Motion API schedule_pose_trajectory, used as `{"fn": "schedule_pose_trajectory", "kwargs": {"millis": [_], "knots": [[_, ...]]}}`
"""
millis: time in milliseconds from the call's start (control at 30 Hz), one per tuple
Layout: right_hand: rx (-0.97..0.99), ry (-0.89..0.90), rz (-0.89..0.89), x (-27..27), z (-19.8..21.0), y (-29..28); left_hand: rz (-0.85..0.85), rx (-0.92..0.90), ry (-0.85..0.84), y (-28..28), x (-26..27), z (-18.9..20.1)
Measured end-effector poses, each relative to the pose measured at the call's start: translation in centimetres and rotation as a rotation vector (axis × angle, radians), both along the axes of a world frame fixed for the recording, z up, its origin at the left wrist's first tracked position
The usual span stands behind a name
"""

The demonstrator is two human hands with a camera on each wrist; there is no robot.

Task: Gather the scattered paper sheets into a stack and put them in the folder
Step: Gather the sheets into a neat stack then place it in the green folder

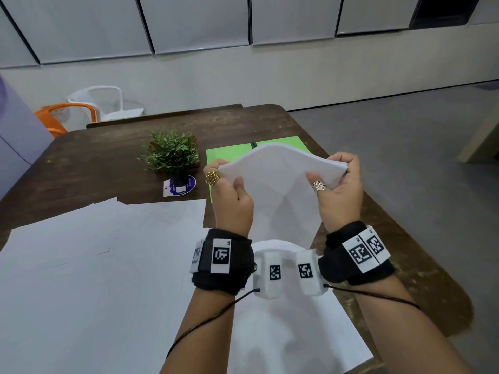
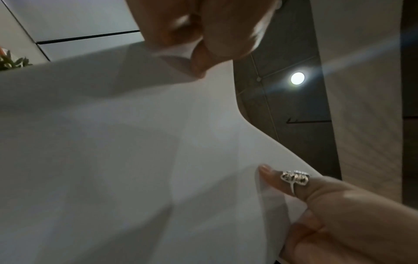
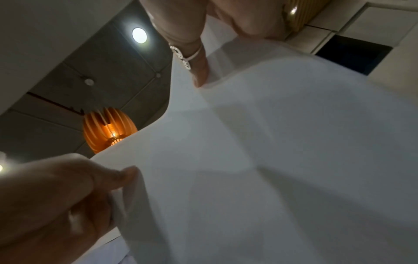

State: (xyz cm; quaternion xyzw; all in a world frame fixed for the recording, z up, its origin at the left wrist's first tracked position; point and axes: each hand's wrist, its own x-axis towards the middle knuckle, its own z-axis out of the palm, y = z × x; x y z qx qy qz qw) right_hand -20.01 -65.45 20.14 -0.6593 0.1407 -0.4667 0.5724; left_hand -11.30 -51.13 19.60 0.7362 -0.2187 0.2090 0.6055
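Observation:
I hold a stack of white paper sheets upright over the table's right side. My left hand pinches its upper left corner, and my right hand pinches its upper right edge, thumb on the near face. The top of the stack bows up between them. Behind it the green folder lies open on the table. In the left wrist view my left fingers grip the stack. In the right wrist view my ringed right thumb presses the stack, with my left hand at the lower left.
Several loose white sheets overlap on the dark wooden table at the left, and another sheet lies under my wrists. A small potted plant stands left of the folder. Orange and white chairs stand beyond the table.

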Motion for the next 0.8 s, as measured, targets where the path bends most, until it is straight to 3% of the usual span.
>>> {"fn": "schedule_pose_trajectory", "kwargs": {"millis": [100, 233, 333, 500, 800], "knots": [[-0.012, 0.031, -0.033, 0.1, -0.5, 0.3, 0.097, 0.023, -0.065, 0.1, -0.2, -0.7], [0.014, 0.184, 0.039, 0.1, -3.0, 0.8, 0.076, 0.01, 0.017, 0.5, -0.1, -4.0], [0.016, 0.198, 0.085, 0.1, -4.3, 0.3, 0.034, -0.021, 0.13, 1.2, 0.9, -6.5], [0.271, 0.278, 0.193, 0.1, -7.6, -0.6, -0.032, -0.05, 0.303, 1.8, 1.4, -10.0], [0.351, 0.257, 0.146, 1.1, -8.7, -0.5, 0.049, -0.062, 0.333, 0.5, 1.2, -10.0]]}}
